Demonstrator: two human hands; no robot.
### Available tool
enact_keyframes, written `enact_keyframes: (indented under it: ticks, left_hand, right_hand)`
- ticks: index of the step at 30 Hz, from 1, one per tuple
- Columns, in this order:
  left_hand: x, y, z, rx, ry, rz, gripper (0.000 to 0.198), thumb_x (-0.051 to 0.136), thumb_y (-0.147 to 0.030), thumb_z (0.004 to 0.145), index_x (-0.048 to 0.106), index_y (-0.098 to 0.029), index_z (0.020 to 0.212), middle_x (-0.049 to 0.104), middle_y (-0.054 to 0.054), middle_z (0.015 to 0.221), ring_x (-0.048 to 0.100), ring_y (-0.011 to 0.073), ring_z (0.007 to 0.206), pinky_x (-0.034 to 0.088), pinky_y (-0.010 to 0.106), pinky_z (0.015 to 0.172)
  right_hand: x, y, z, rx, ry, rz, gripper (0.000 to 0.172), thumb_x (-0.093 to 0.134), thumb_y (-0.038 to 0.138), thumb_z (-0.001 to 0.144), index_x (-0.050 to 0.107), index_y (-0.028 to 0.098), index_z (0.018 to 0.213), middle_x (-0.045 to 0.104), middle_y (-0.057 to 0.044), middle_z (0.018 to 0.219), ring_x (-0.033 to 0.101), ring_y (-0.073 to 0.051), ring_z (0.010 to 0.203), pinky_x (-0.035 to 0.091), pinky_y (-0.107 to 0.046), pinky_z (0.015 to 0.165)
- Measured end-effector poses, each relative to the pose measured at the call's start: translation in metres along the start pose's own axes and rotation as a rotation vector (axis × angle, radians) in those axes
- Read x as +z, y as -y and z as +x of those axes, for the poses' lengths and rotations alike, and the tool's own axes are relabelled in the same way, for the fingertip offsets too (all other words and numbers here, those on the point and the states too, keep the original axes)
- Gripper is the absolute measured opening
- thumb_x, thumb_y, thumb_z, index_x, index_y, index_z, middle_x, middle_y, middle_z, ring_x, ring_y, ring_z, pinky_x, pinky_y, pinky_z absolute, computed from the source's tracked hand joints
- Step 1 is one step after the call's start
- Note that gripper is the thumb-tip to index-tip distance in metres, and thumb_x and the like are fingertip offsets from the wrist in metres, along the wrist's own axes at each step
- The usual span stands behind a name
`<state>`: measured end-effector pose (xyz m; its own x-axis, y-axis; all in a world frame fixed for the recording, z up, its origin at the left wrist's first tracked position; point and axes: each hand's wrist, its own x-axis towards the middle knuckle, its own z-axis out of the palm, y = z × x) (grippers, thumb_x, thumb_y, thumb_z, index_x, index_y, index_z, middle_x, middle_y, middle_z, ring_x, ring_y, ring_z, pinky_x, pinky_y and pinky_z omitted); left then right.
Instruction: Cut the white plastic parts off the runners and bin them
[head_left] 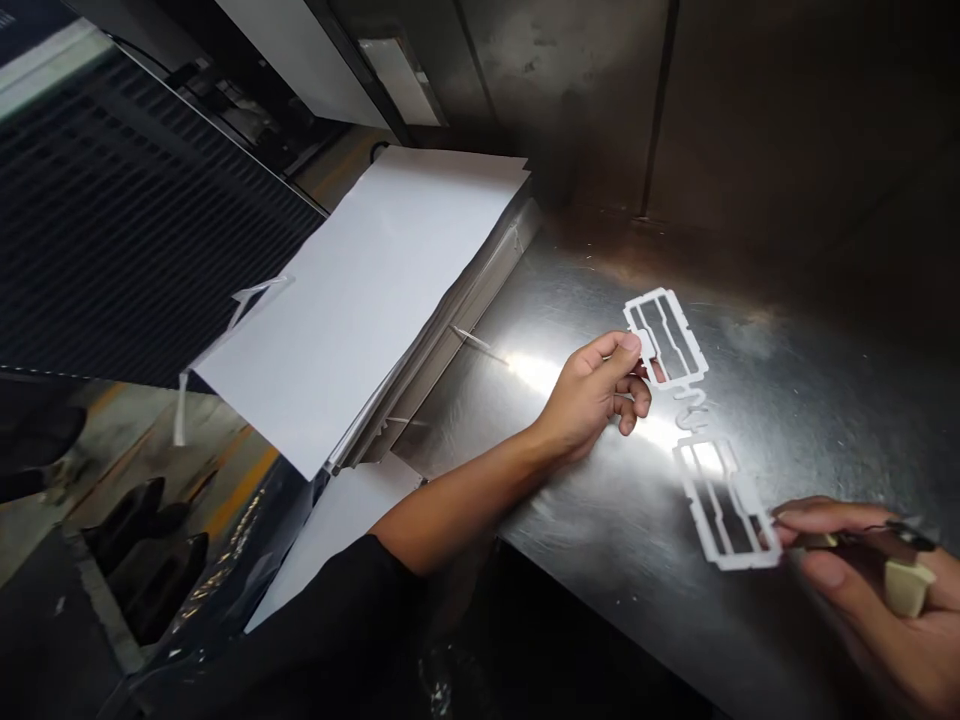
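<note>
The left hand point(592, 390) pinches the upper end of a white cut-out plastic strip point(750, 553), while the right hand point(862, 595) grips a small dark tool point(814, 540) at its lower end, just above a glaring steel counter point(840, 400). Beyond lie stacked white paper sheets point(352, 300) – then a dark mesh panel point(127, 220), and a yellow-striped floor point(142, 470) below.

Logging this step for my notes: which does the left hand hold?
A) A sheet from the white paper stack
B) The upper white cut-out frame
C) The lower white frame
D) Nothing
B: the left hand pinches the upper white cut-out frame with its thumb on the frame's edge, above the steel counter.
</note>
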<state>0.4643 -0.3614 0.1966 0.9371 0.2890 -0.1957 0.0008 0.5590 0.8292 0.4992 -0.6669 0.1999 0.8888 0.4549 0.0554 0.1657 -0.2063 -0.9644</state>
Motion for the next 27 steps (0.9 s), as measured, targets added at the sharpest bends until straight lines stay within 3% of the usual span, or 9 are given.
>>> enact_keyframes:
  ticks: [3, 6, 9, 13, 16, 19, 22, 25, 27]
  left_hand:
    - [-0.001, 0.002, 0.0, -0.125, 0.104, -0.021, 0.056, 0.092, -0.068, 0.095, 0.064, -0.02, 0.098, 0.069, -0.001, 0.084, 0.057, 0.0086, 0.051, 0.044, 0.02, 0.039]
    - [0.002, 0.001, -0.006, -0.271, 0.232, -0.017, 0.054, 0.094, -0.065, 0.093, 0.062, -0.022, 0.094, 0.067, -0.002, 0.077, 0.056, 0.0099, 0.047, 0.043, 0.02, 0.037]
    - [0.008, -0.003, -0.015, -0.43, 0.404, 0.015, 0.052, 0.094, -0.062, 0.094, 0.062, -0.021, 0.091, 0.066, -0.002, 0.074, 0.053, 0.0091, 0.046, 0.04, 0.019, 0.037]
    - [0.013, -0.005, -0.024, -0.564, 0.591, 0.08, 0.051, 0.093, -0.063, 0.097, 0.067, -0.02, 0.088, 0.062, -0.003, 0.07, 0.049, 0.0084, 0.047, 0.036, 0.019, 0.039]
    - [0.014, -0.004, -0.028, -0.625, 0.595, 0.105, 0.05, 0.093, -0.065, 0.097, 0.073, -0.02, 0.088, 0.059, -0.003, 0.069, 0.049, 0.0096, 0.051, 0.037, 0.021, 0.043]
    - [0.013, -0.002, -0.028, -0.644, 0.56, 0.114, 0.051, 0.095, -0.068, 0.094, 0.079, -0.02, 0.088, 0.058, -0.003, 0.068, 0.047, 0.0099, 0.051, 0.037, 0.023, 0.044]
    - [0.005, 0.002, -0.016, -0.644, 0.565, 0.069, 0.048, 0.097, -0.065, 0.095, 0.085, -0.019, 0.097, 0.067, 0.001, 0.074, 0.055, 0.0104, 0.054, 0.041, 0.021, 0.046]
    - [-0.009, 0.005, 0.006, -0.604, 0.541, -0.043, 0.056, 0.089, -0.072, 0.1, 0.088, -0.017, 0.112, 0.077, 0.006, 0.084, 0.068, 0.0137, 0.06, 0.05, 0.021, 0.049]
    - [-0.017, 0.004, 0.018, -0.572, 0.474, -0.106, 0.065, 0.08, -0.08, 0.103, 0.087, -0.016, 0.117, 0.076, 0.006, 0.08, 0.064, 0.0134, 0.052, 0.047, 0.021, 0.043]
  right_hand:
    - [0.004, 0.009, 0.0, -0.078, 0.186, 0.036, 0.018, 0.09, 0.046, 0.113, 0.09, 0.028, 0.11, 0.081, -0.008, 0.101, 0.084, -0.028, 0.086, 0.074, -0.025, 0.072]
    - [0.006, 0.009, 0.002, -0.015, 0.109, 0.057, 0.017, 0.089, 0.044, 0.114, 0.089, 0.028, 0.12, 0.08, -0.007, 0.103, 0.082, -0.025, 0.085, 0.071, -0.023, 0.077]
    - [0.01, 0.007, 0.005, 0.065, 0.026, 0.115, 0.038, 0.092, 0.048, 0.113, 0.086, 0.03, 0.146, 0.079, -0.007, 0.105, 0.079, -0.024, 0.086, 0.071, -0.028, 0.082]
    - [0.013, 0.005, 0.011, 0.136, 0.136, 0.322, 0.059, 0.097, 0.054, 0.11, 0.079, 0.031, 0.161, 0.078, -0.008, 0.103, 0.077, -0.026, 0.085, 0.072, -0.034, 0.08]
    - [0.013, 0.007, 0.014, 0.178, 0.277, 0.453, 0.057, 0.097, 0.053, 0.111, 0.08, 0.03, 0.16, 0.077, -0.009, 0.103, 0.074, -0.025, 0.083, 0.071, -0.033, 0.074]
    - [0.013, 0.012, 0.013, 0.205, 0.338, 0.514, 0.048, 0.093, 0.049, 0.113, 0.083, 0.03, 0.156, 0.077, -0.009, 0.101, 0.073, -0.025, 0.082, 0.071, -0.036, 0.076]
    - [0.014, 0.015, 0.01, 0.248, 0.292, 0.525, 0.046, 0.094, 0.043, 0.111, 0.084, 0.028, 0.154, 0.077, -0.01, 0.099, 0.074, -0.027, 0.081, 0.071, -0.039, 0.078]
    - [0.014, 0.015, 0.009, 0.24, 0.166, 0.549, 0.048, 0.099, 0.04, 0.106, 0.086, 0.027, 0.15, 0.077, -0.009, 0.098, 0.072, -0.026, 0.078, 0.07, -0.04, 0.076]
    - [0.012, 0.015, 0.012, 0.18, 0.055, 0.562, 0.05, 0.104, 0.041, 0.102, 0.087, 0.026, 0.146, 0.077, -0.009, 0.099, 0.068, -0.025, 0.077, 0.068, -0.039, 0.075]
